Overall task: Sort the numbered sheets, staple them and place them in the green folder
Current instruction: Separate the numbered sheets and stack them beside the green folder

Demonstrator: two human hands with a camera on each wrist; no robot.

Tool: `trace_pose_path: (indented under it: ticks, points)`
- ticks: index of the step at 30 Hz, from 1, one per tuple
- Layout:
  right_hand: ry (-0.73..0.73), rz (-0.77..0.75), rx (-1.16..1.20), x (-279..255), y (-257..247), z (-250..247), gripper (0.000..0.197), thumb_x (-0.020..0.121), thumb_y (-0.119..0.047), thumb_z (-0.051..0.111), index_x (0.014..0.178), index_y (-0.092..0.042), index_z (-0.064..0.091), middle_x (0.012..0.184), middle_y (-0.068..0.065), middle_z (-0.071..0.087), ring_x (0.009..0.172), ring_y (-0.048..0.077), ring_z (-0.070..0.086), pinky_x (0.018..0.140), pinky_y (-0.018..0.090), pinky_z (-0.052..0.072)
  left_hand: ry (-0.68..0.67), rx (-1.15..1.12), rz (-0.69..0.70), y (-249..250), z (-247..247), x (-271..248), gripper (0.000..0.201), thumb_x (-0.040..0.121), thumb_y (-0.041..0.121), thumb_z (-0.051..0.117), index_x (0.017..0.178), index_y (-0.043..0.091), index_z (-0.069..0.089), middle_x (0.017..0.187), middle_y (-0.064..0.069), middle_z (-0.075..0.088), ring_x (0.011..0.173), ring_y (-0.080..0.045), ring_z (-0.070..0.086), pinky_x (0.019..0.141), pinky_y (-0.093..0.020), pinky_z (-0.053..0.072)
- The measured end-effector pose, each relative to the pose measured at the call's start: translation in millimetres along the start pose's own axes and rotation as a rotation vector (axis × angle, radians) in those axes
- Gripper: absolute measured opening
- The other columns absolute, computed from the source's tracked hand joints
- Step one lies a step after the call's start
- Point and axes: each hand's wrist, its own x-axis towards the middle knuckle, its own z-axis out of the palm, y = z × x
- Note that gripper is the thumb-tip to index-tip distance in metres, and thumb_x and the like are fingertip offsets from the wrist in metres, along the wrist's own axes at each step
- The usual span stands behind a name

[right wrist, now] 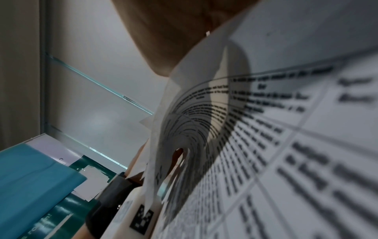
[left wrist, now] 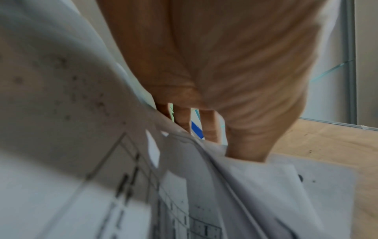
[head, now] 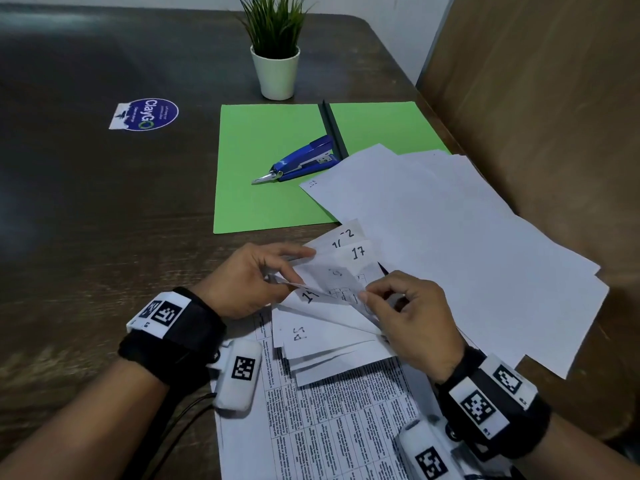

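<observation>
The dark brown wooden surface (head: 104,209) fills the scene, a brown board leaning along its three o'clock side. A loose spread of white paper sheets (head: 460,251) lies at about two o'clock, its far corner overlapping the open green card folder (head: 263,174), which lies flat at twelve o'clock. Near six o'clock a fanned stack of hand-numbered white sheets (head: 332,327) rests on a printed table page, with 17 and 14 readable. The left hand (head: 242,282) pinches the stack's corners between thumb and fingers, while the right hand (head: 412,320) pinches one curled sheet, so each grip is closed on paper. The blue stapler (head: 301,162) lies on the folder. A small white-potted green plant (head: 275,46) stands beyond it, with a round blue sticker (head: 147,114) at eleven o'clock.
</observation>
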Motion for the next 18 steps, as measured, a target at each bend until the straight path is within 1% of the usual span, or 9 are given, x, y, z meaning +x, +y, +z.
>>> trace_pose_path:
  ticks: [2,4,5,7,9,12,14,15,18]
  points:
    - [0.033,0.015,-0.003,0.4,1.8,-0.6,0.024,0.088,-0.013,0.073,0.071,-0.029,0.07,0.067,-0.016,0.068,0.06,0.003,0.06,0.059,0.016,0.048,-0.003,-0.028,-0.01,-2.2,0.2,0.1,0.035,0.081,-0.017,0.068,0.083,0.014,0.083,0.131,0.017,0.066,0.122,-0.017,0.063,0.072,-0.034,0.06]
    - [0.037,0.013,-0.002,0.8,1.8,-1.3,0.024,0.091,-0.012,0.069,0.076,-0.03,0.068,0.072,-0.014,0.069,0.063,0.003,0.06,0.06,0.013,0.046,-0.009,-0.027,-0.016,-2.8,0.3,0.2,0.036,0.081,-0.017,0.068,0.085,0.016,0.083,0.13,0.019,0.066,0.119,-0.036,0.064,0.082,-0.054,0.058]
    - [0.028,0.008,0.009,0.8,1.3,-2.0,0.022,0.093,-0.011,0.067,0.077,-0.027,0.067,0.073,-0.013,0.069,0.064,0.003,0.06,0.06,0.012,0.045,-0.008,-0.041,-0.023,-2.7,1.1,0.0,0.034,0.081,-0.017,0.068,0.088,0.013,0.082,0.129,0.019,0.067,0.12,-0.035,0.064,0.083,-0.051,0.058]
    - [-0.014,-0.005,0.056,0.7,-2.2,-3.0,0.018,0.094,-0.008,0.064,0.08,-0.019,0.065,0.069,-0.011,0.066,0.062,0.003,0.058,0.058,0.012,0.042,0.014,-0.1,-0.045,0.6,4.0,-1.2,0.029,0.081,-0.017,0.068,0.095,0.006,0.078,0.125,0.019,0.069,0.122,-0.015,0.064,0.079,-0.024,0.057]
    - [-0.124,-0.024,0.119,-1.6,-5.6,-4.1,0.017,0.095,-0.006,0.063,0.081,-0.015,0.065,0.066,-0.01,0.063,0.06,0.003,0.055,0.059,0.014,0.041,0.043,-0.154,-0.055,4.6,7.0,-1.8,0.038,0.08,-0.019,0.069,0.103,0.011,0.075,0.126,0.015,0.069,0.119,-0.008,0.065,0.069,-0.013,0.053]
    - [-0.285,-0.023,0.196,-5.2,-11.7,-4.6,0.011,0.093,-0.016,0.069,0.083,-0.013,0.072,0.076,0.002,0.072,0.071,0.02,0.066,0.065,0.029,0.053,0.026,-0.127,-0.04,3.8,5.5,-0.6,0.058,0.072,-0.026,0.069,0.109,0.019,0.075,0.133,0.01,0.064,0.12,0.006,0.06,0.082,-0.01,0.053]
    - [-0.288,-0.003,0.214,-5.8,-14.8,-4.7,0.018,0.09,-0.029,0.07,0.083,-0.014,0.075,0.08,0.009,0.074,0.078,0.031,0.069,0.069,0.04,0.054,-0.003,-0.076,-0.025,3.1,1.8,-0.2,0.052,0.07,-0.021,0.076,0.099,0.022,0.08,0.134,0.012,0.063,0.126,0.008,0.054,0.095,-0.013,0.051]
    - [-0.273,0.002,0.217,-5.1,-15.9,-4.5,0.019,0.09,-0.03,0.069,0.082,-0.014,0.076,0.08,0.009,0.075,0.077,0.03,0.069,0.067,0.037,0.053,-0.011,-0.044,-0.016,2.9,0.2,-0.4,0.047,0.07,-0.018,0.077,0.093,0.023,0.082,0.135,0.013,0.063,0.129,0.006,0.052,0.095,-0.014,0.051]
    - [-0.197,-0.004,0.161,2.3,-19.6,-6.1,0.014,0.092,-0.022,0.07,0.083,-0.016,0.077,0.08,-0.001,0.075,0.073,0.012,0.069,0.067,0.022,0.052,-0.028,-0.015,-0.01,3.4,0.1,-1.8,0.034,0.073,-0.017,0.077,0.087,0.014,0.083,0.138,0.011,0.061,0.132,0.001,0.051,0.074,-0.008,0.051]
